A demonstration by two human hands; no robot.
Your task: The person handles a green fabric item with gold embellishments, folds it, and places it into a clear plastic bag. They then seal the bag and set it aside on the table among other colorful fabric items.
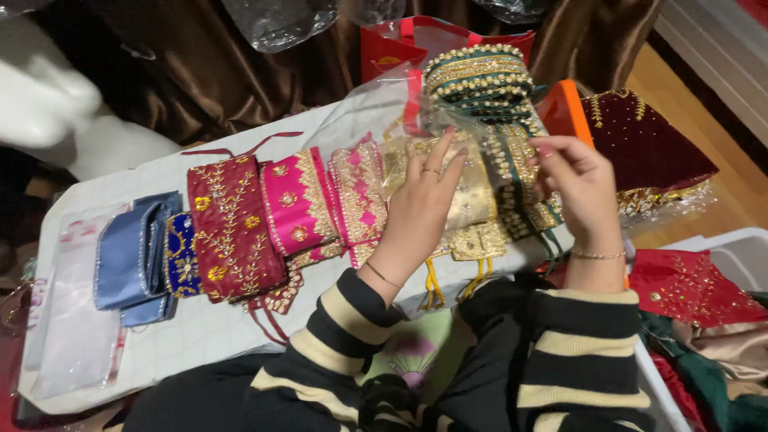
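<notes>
Both hands are up on the clear plastic bag (448, 120), which lies at the far right end of the white padded board (200, 328), over the cream gold-embroidered piece (472, 200). Left hand (424, 204) lies flat on the bag and cream piece, fingers stretched out and loose, pinching nothing. Right hand (580, 188) has its fingers curled in, tips pinched on the bag's thin edge just beside the green beaded belt (484, 80). That green belt sits stacked at the board's far right corner, gold and pearl trim showing. Leftward along the board, overlapping one another: pale pink piece (360, 192), hot pink piece (296, 200), maroon piece (232, 228), then a royal blue piece (181, 256) and a light blue satin piece (132, 256) near the left edge. Off the right edge, a dark red embroidered cloth (648, 140) lies on the floor.
</notes>
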